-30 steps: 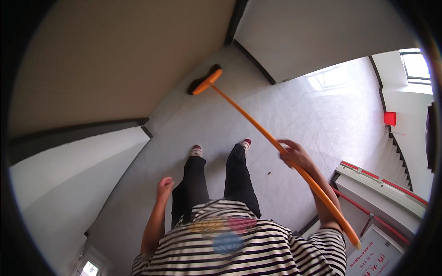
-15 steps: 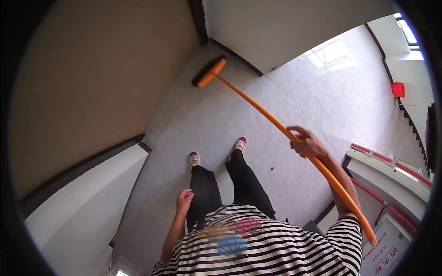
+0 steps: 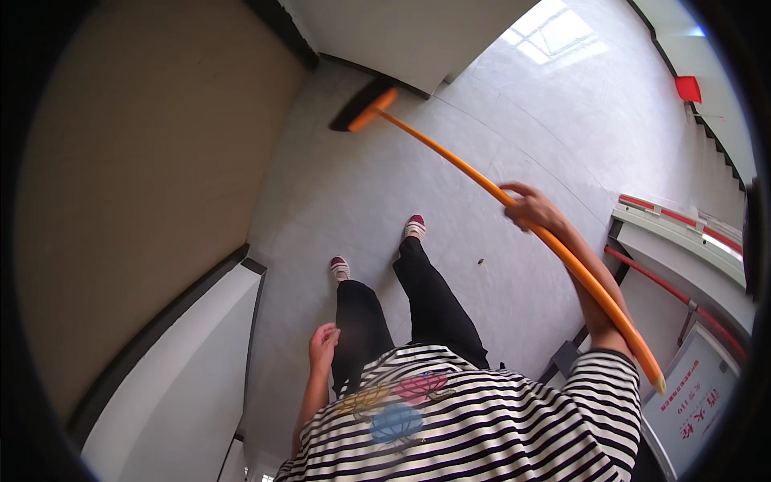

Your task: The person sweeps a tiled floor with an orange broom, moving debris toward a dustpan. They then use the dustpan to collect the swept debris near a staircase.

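A long-handled broom (image 3: 450, 156) slants across the view, its orange handle running from my right arm to the far floor. My right hand (image 3: 530, 207) is wrapped round the handle partway along, and the rest lies along my forearm past the elbow. At the far end, the orange broom head (image 3: 371, 112) with dark bristles is slightly blurred near the wall corner; whether it touches the floor I cannot tell. My left hand (image 3: 323, 345) hangs beside my left thigh with loosely bent fingers and nothing visible in it.
A small dark speck (image 3: 481, 261) lies on the grey floor (image 3: 345, 193) right of my feet. A brown wall panel (image 3: 161, 161) rises on the left. At the right are a cabinet with a red pipe (image 3: 650, 273), a red bucket-like container (image 3: 687, 89) and stairs (image 3: 715, 153).
The view has shifted with my step, and the wall corner sits further left. The broom head has swung slightly toward that corner's right side. My right hand keeps its hold.
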A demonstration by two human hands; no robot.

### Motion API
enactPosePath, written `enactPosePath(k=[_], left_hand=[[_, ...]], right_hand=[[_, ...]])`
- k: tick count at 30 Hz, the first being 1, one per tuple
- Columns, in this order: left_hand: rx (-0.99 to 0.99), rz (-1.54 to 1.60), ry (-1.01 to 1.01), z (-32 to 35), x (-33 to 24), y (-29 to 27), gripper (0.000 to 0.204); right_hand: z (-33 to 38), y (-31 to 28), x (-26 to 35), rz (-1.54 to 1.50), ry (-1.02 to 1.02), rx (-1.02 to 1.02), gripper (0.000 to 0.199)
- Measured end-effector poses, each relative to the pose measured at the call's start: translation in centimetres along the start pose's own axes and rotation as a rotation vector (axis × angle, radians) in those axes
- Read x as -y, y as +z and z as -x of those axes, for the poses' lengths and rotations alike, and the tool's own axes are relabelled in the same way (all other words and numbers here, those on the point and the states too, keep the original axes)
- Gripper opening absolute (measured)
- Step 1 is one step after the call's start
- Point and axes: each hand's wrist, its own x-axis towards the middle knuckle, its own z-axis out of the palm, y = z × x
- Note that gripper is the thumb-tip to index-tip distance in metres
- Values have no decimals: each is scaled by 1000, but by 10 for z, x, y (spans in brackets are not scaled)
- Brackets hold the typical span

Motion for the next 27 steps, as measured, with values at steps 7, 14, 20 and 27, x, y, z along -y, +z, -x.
enactPosePath(k=[7,14,20,27], left_hand=[[179,-88,130,-45,-19,-9,27],[187,-213,191,-58,-24,-65,28],[164,-347,118,-69,-29,-101,28],[133,-371,172,-39,-89,-78,30]], right_hand=[[177,-6,-71,5,267,-342,55],[269,85,-81,-215,229,-367,60],[188,143,-123,-225,115,-41,58],[208,72,-138,46,254,-49,56]])
